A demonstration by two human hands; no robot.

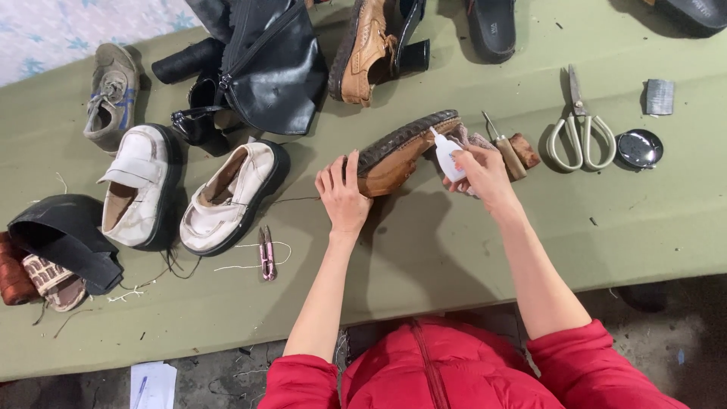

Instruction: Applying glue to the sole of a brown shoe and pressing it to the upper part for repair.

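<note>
Near the table's (pixel 454 250) middle, a brown shoe (pixel 401 155) lies sole-up. The left hand (pixel 343 195), fingers spread flat, presses its heel. The right hand (pixel 485 170), fingers curled shut, pinches a small white glue bottle (pixel 447 155), nozzle touching the sole.

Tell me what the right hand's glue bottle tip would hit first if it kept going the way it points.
The right hand aims the small white glue bottle up-left; its tip would likely first meet the brown shoe, at the sole edge, already nearly touching.

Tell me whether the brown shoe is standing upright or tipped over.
Tipped: the brown shoe lies on its side, dark sole facing up, steadied by the left hand.
</note>
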